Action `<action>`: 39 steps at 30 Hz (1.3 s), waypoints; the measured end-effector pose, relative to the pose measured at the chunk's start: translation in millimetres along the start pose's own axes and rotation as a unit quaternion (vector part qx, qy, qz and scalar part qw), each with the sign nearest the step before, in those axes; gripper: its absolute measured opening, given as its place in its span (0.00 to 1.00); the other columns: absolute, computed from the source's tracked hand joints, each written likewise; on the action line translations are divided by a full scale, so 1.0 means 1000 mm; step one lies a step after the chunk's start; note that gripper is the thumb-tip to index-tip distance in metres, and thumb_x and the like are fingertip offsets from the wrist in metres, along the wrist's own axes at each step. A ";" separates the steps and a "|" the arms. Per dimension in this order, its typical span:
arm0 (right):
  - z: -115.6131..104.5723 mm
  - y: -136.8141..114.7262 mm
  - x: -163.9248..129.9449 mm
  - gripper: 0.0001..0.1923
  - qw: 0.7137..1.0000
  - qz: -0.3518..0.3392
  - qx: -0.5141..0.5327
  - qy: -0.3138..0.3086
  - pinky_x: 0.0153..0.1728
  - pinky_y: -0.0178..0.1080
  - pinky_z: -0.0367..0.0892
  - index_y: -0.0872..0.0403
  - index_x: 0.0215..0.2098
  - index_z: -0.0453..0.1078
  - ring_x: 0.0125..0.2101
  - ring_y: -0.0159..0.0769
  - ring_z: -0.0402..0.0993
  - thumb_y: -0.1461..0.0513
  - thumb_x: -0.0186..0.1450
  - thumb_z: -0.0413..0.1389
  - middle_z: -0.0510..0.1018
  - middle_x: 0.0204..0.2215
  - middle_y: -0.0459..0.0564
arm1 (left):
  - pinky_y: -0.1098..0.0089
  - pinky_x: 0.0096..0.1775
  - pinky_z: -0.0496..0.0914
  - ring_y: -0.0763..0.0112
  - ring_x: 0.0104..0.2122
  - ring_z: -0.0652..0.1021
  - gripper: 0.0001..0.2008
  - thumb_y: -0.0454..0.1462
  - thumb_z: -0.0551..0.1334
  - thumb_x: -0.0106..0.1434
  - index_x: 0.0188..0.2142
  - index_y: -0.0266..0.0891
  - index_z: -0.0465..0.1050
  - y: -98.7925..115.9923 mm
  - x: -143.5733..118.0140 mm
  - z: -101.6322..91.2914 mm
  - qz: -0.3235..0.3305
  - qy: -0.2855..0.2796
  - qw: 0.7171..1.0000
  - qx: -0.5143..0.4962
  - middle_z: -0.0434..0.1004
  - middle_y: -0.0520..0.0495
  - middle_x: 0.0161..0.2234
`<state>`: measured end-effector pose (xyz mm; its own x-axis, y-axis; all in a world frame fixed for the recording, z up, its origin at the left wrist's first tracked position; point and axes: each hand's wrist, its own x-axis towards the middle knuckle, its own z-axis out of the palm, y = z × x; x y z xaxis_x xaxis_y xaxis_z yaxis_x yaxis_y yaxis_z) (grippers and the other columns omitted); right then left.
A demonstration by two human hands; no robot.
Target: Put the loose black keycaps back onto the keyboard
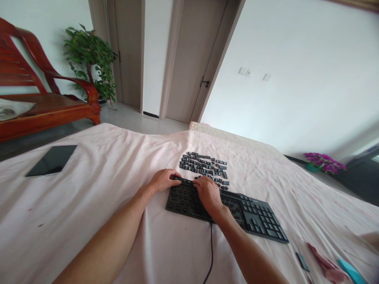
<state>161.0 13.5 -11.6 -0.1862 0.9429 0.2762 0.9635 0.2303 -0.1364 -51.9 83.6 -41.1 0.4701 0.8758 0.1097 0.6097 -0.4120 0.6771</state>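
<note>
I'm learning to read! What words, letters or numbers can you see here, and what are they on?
None can be read.
Keyboard: marks on the keys left in it are too small and blurred.
Loose keycaps: too small to tell.
Tablet: dark screen, no text.
Wall switches: no readable marks.

Keyboard (257, 217) on the table cloth (118, 165), loose keycaps (204, 165) just behind it, tablet (52, 159) far left, bench (44, 106) and plant (91, 59) behind the table
</note>
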 end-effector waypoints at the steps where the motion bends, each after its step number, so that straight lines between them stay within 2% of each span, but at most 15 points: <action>1: -0.001 -0.001 0.000 0.11 1.000 -0.003 -0.015 -0.002 0.42 0.32 0.62 0.49 0.40 0.76 0.41 0.35 0.70 0.63 0.68 0.51 0.77 0.36 0.49 | 0.74 0.36 0.66 0.69 0.35 0.76 0.16 0.45 0.63 0.55 0.42 0.46 0.78 0.000 0.000 0.000 0.000 0.000 1.000 -0.002 0.80 0.53 0.37; 8: -0.010 -0.017 0.005 0.13 0.989 -0.044 -0.136 -0.035 0.37 0.36 0.61 0.54 0.34 0.75 0.40 0.40 0.69 0.67 0.67 0.49 0.76 0.36 0.54 | 0.74 0.35 0.65 0.69 0.34 0.76 0.15 0.45 0.63 0.54 0.42 0.47 0.78 0.001 0.000 0.000 -0.010 0.003 1.000 -0.002 0.80 0.53 0.36; 11: -0.009 -0.011 0.009 0.12 0.998 -0.001 -0.057 -0.034 0.37 0.36 0.61 0.52 0.34 0.77 0.40 0.39 0.70 0.66 0.66 0.51 0.77 0.35 0.53 | 0.74 0.35 0.65 0.69 0.35 0.76 0.16 0.45 0.63 0.55 0.42 0.46 0.78 0.002 0.000 0.000 -0.011 0.002 1.000 0.001 0.80 0.53 0.36; 13: -0.006 -0.002 0.011 0.09 0.992 0.067 0.096 -0.036 0.37 0.36 0.61 0.51 0.34 0.78 0.40 0.38 0.70 0.64 0.64 0.54 0.77 0.35 0.50 | 0.74 0.36 0.65 0.69 0.35 0.76 0.16 0.45 0.63 0.55 0.42 0.46 0.78 0.001 0.000 0.000 -0.008 -0.001 1.000 -0.002 0.80 0.53 0.37; 15: -0.003 0.007 0.012 0.07 0.956 0.134 0.255 -0.052 0.33 0.35 0.61 0.51 0.34 0.78 0.36 0.36 0.71 0.62 0.61 0.57 0.78 0.32 0.48 | 0.74 0.36 0.65 0.69 0.35 0.76 0.15 0.45 0.63 0.55 0.42 0.46 0.78 0.000 -0.001 0.000 -0.008 -0.003 1.000 -0.006 0.80 0.53 0.36; 18: 0.000 0.013 0.009 0.11 0.900 0.189 0.384 -0.080 0.22 0.31 0.57 0.54 0.37 0.77 0.24 0.31 0.68 0.58 0.61 0.56 0.74 0.23 0.46 | 0.73 0.37 0.66 0.68 0.35 0.75 0.16 0.44 0.64 0.55 0.43 0.45 0.78 0.000 0.000 0.001 -0.005 0.012 1.000 -0.021 0.79 0.52 0.36; 19: 0.000 0.013 0.007 0.13 0.872 0.203 0.436 -0.086 0.19 0.30 0.54 0.55 0.37 0.77 0.22 0.29 0.65 0.56 0.61 0.57 0.73 0.22 0.45 | 0.73 0.38 0.66 0.68 0.36 0.75 0.17 0.45 0.65 0.55 0.44 0.45 0.77 0.002 0.000 0.001 0.006 0.024 0.999 -0.034 0.79 0.51 0.38; 20: 0.000 0.013 0.005 0.14 0.825 0.223 0.510 -0.091 0.17 0.29 0.51 0.56 0.37 0.76 0.20 0.27 0.63 0.55 0.59 0.59 0.72 0.22 0.45 | 0.72 0.39 0.66 0.67 0.38 0.75 0.18 0.45 0.65 0.55 0.45 0.45 0.77 0.005 0.001 0.001 0.025 0.040 0.998 -0.052 0.78 0.50 0.40; 22: -0.002 0.011 0.002 0.15 0.705 0.257 0.653 -0.100 0.15 0.27 0.48 0.56 0.34 0.75 0.20 0.24 0.61 0.55 0.53 0.65 0.72 0.23 0.44 | 0.72 0.42 0.66 0.66 0.43 0.74 0.19 0.45 0.66 0.55 0.46 0.45 0.76 0.015 0.001 -0.001 0.076 0.073 0.989 -0.102 0.76 0.48 0.44; 23: -0.004 0.009 0.001 0.17 0.655 0.267 0.700 -0.104 0.14 0.26 0.47 0.56 0.33 0.75 0.20 0.23 0.60 0.55 0.50 0.67 0.72 0.24 0.44 | 0.72 0.42 0.66 0.66 0.44 0.74 0.19 0.45 0.66 0.56 0.46 0.45 0.76 0.021 0.001 -0.003 0.103 0.081 0.983 -0.130 0.76 0.48 0.45; 24: -0.005 0.008 0.000 0.18 0.624 0.272 0.725 -0.107 0.14 0.25 0.46 0.56 0.32 0.74 0.20 0.22 0.60 0.55 0.48 0.69 0.72 0.24 0.44 | 0.72 0.41 0.66 0.66 0.44 0.74 0.18 0.45 0.66 0.56 0.46 0.44 0.76 0.029 0.000 -0.004 0.128 0.083 0.976 -0.157 0.75 0.47 0.45; 25: -0.007 0.007 -0.001 0.18 0.606 0.275 0.738 -0.109 0.14 0.25 0.46 0.56 0.31 0.74 0.20 0.22 0.60 0.55 0.46 0.70 0.72 0.24 0.43 | 0.72 0.41 0.66 0.67 0.42 0.74 0.18 0.45 0.67 0.56 0.45 0.43 0.77 0.036 -0.001 -0.004 0.149 0.082 0.969 -0.182 0.75 0.47 0.45; 28: -0.010 0.003 -0.003 0.18 0.573 0.276 0.764 -0.109 0.13 0.24 0.45 0.57 0.29 0.72 0.19 0.21 0.60 0.57 0.46 0.70 0.71 0.24 0.42 | 0.73 0.37 0.67 0.70 0.37 0.74 0.16 0.43 0.68 0.55 0.43 0.41 0.77 0.056 -0.004 -0.004 0.181 0.066 0.953 -0.232 0.75 0.46 0.41; 31: -0.012 -0.002 -0.006 0.17 0.558 0.274 0.776 -0.105 0.13 0.24 0.44 0.57 0.26 0.70 0.19 0.20 0.60 0.57 0.46 0.71 0.70 0.22 0.41 | 0.73 0.35 0.67 0.72 0.34 0.74 0.13 0.41 0.68 0.56 0.40 0.40 0.78 0.067 -0.008 -0.001 0.186 0.066 0.947 -0.253 0.75 0.46 0.39; 39: -0.010 -0.011 -0.013 0.19 0.529 0.289 0.792 -0.090 0.12 0.23 0.44 0.58 0.25 0.69 0.18 0.20 0.59 0.57 0.44 0.72 0.70 0.21 0.41 | 0.74 0.34 0.67 0.72 0.33 0.74 0.09 0.40 0.68 0.56 0.36 0.38 0.79 0.069 -0.008 0.006 0.168 0.095 0.952 -0.238 0.76 0.48 0.34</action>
<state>154.9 -3.6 -4.0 -0.1013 0.9406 -0.3239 -0.4752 -0.3318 -0.8149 -9.9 46.3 0.7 0.4364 0.7631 0.4768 0.0663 -0.5557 0.8287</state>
